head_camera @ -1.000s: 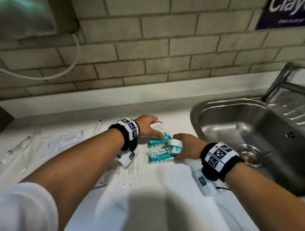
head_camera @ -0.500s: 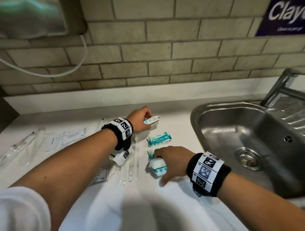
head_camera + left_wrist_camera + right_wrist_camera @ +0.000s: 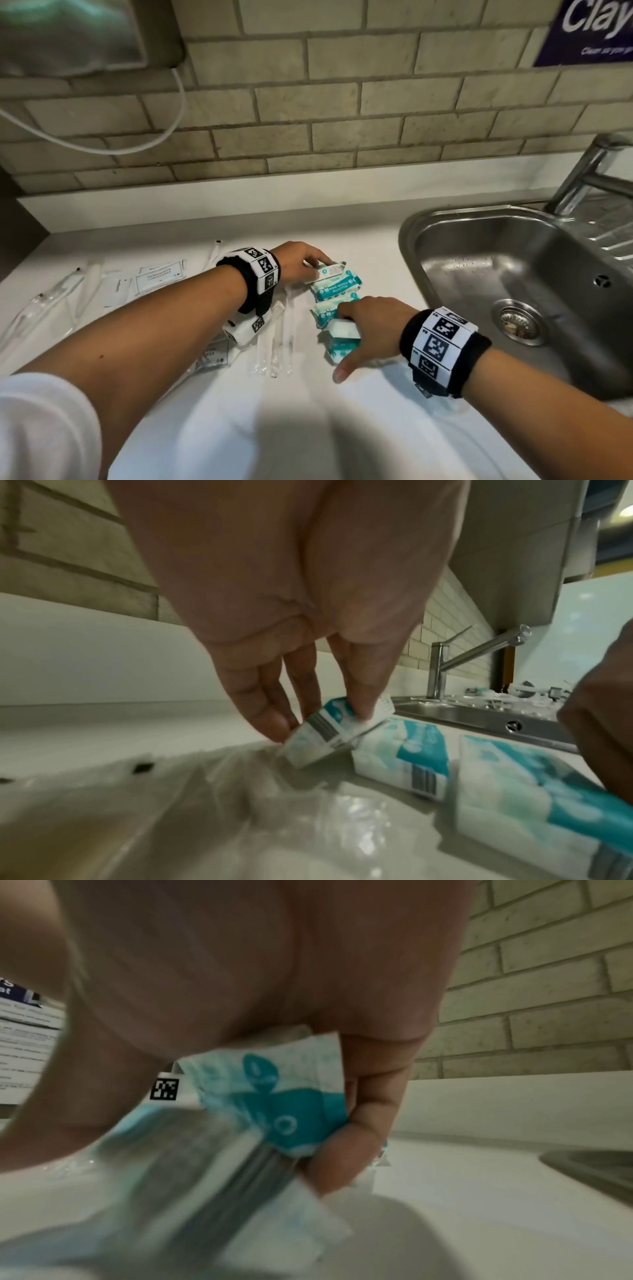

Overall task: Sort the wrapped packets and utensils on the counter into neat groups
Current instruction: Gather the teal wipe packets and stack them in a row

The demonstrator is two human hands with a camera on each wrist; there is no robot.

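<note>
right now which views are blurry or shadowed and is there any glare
Head view: mostly sharp, brick lines bowed by the wide lens, a broad shadow on the counter near the camera, sheen in the sink. Left wrist view: the clear wrappers smear and glint, while the packet the left hand pinches is readable. Right wrist view: dim, the packet in the right hand blurs toward the lens.

Tilted wipes packet (image 3: 329, 734) between fingertips (image 3: 363, 710)
</note>
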